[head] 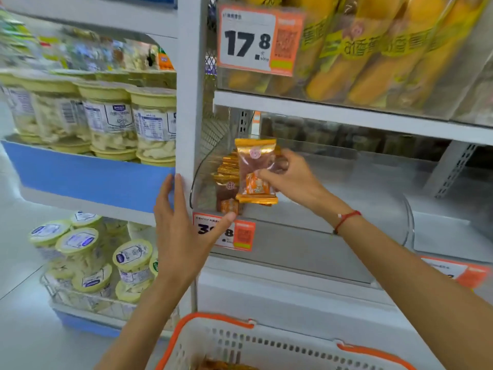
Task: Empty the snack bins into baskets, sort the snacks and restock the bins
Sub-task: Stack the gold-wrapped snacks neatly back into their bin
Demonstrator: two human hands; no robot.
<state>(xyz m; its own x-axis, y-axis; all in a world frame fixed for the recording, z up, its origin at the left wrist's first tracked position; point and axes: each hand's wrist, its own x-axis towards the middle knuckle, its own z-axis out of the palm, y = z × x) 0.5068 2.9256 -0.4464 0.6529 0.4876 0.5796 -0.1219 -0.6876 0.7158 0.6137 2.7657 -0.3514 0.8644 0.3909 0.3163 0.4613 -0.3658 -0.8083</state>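
At the far left of the frame, jars with pale yellow lids [112, 121] stand in rows on a blue-fronted shelf [88, 180], their contents pale and chip-like. Below them, at lower left, more of the same jars [80, 252] lie heaped in a wire rack [80, 300]. A white shelf upright [188, 102] runs down the middle. The left hand [178, 231] is spread flat against that upright, fingers straight and pointing up, its thumb stretched right to touch the orange price tag [226, 232] on the front of the clear snack bin [346, 209]. Inside the bin's left end, just right of the upright, a small stack of orange-and-gold snack packets [226, 180] stands on edge. The right hand [293, 177] pinches one snack packet [256, 172] between thumb and fingertips, holding it upright just in front of the stack, inside the bin's opening. A red string bracelet [346, 218] circles the right wrist. At upper centre, a price tag reading 17.8 [256, 40] hangs on the bin above, which holds long yellow wrapped packs [373, 49]. At the bottom centre, a white basket with orange handles [266, 345] sits below the arms, with something brownish barely showing inside. Another orange tag [458, 272] is at the right edge, too blurred to read.
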